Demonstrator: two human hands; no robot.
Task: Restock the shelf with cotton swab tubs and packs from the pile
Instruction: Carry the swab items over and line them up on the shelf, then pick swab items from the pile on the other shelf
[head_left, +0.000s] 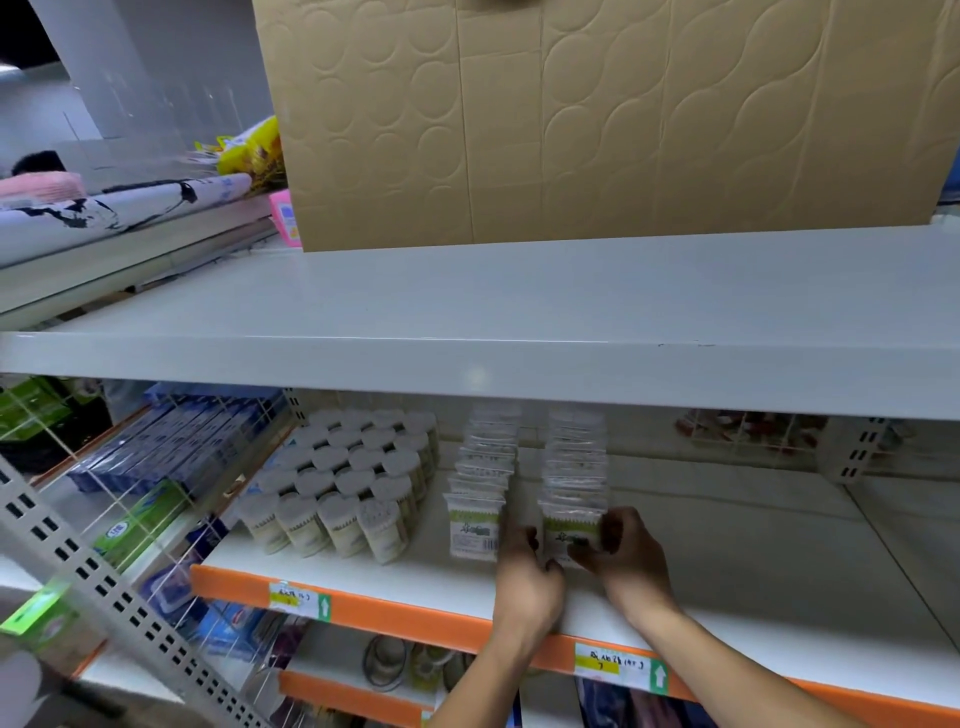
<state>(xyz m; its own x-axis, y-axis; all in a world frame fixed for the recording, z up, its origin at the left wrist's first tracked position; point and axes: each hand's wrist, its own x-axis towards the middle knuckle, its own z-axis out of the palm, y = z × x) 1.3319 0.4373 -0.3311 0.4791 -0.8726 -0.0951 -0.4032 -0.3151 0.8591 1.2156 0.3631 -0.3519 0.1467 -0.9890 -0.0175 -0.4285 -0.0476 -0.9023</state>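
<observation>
Head view: both hands, left hand (527, 569) and right hand (623, 558), are pinching the front pack (570, 535) at 6 o'clock on the shelf (727, 566). Tubs (343, 483) and two pack rows are sitting at 9 o'clock; the 3 o'clock side is awaiting stock.

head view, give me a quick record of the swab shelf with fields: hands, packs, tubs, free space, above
hands: left hand and right hand both grip the front pack of the right row
packs: two upright rows; left row untouched
tubs: block of tubs standing left of the packs
free space: shelf bare to the right of the packs
above: cardboard box on the upper shelf
</observation>
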